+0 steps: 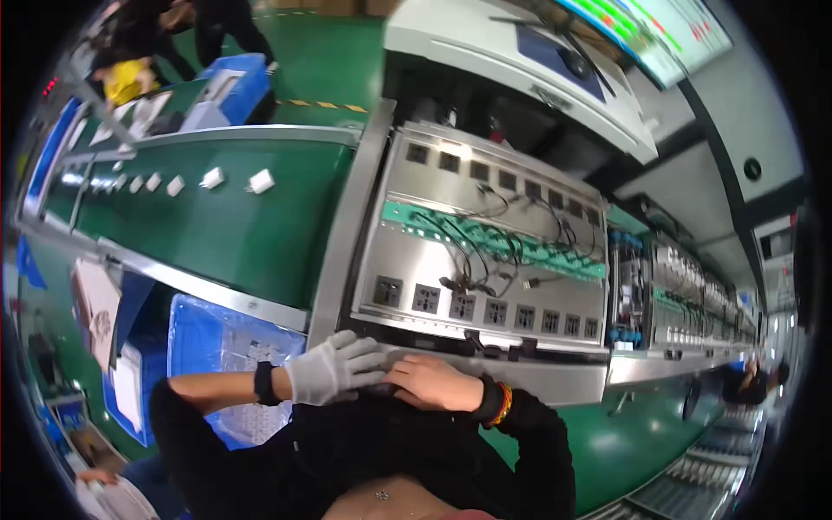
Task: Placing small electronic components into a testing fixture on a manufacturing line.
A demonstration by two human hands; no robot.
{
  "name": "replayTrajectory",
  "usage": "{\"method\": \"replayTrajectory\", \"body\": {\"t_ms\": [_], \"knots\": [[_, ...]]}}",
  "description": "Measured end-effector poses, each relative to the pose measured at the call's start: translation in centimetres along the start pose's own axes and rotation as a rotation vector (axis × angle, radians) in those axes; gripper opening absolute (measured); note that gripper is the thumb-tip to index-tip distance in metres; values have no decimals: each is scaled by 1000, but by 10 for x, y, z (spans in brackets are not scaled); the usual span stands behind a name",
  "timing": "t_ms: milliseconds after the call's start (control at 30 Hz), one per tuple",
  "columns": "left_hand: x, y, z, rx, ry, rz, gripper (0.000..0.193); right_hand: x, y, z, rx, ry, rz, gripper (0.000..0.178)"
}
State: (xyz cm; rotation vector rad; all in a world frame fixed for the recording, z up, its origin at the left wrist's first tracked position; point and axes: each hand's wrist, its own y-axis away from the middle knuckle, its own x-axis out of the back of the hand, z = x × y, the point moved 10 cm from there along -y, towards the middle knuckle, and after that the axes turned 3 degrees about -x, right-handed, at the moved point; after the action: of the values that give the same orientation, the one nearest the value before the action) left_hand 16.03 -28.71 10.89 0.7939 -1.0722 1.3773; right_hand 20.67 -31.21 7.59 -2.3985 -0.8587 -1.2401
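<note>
My left hand (336, 369), in a white glove with a black band at the wrist, lies at the front edge of the metal bench (555, 381). Its fingers are stretched out and hold nothing visible. Beside its fingertips is my bare right hand (433, 382), loosely laid with the fingers pointing left; nothing shows in it, though its palm is hidden. A black band and a red-yellow bracelet (503, 405) circle the right wrist. Just beyond both hands stands a metal test panel (416, 264) with rows of black sockets and several dark cables (468, 247) over a green strip.
On the left, a green conveyor belt (260, 230) carries several small white blocks (261, 181). A blue bin (186, 325) lined with clear plastic stands below it. Behind the panel are a white cabinet (511, 65) and a screen (667, 35). Similar racks continue right; other people are farther off.
</note>
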Motion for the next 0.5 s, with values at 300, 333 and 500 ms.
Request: {"method": "replayTrajectory", "body": {"t_ms": [300, 333, 500], "knots": [[-41, 27, 8, -199, -155, -112, 39, -27, -8, 7, -155, -80, 30, 21], [-40, 25, 9, -184, -134, -120, 37, -29, -9, 6, -162, -88, 28, 20], [-28, 3, 6, -130, -17, -73, 23, -35, -18, 13, -214, -127, 6, 22]]}}
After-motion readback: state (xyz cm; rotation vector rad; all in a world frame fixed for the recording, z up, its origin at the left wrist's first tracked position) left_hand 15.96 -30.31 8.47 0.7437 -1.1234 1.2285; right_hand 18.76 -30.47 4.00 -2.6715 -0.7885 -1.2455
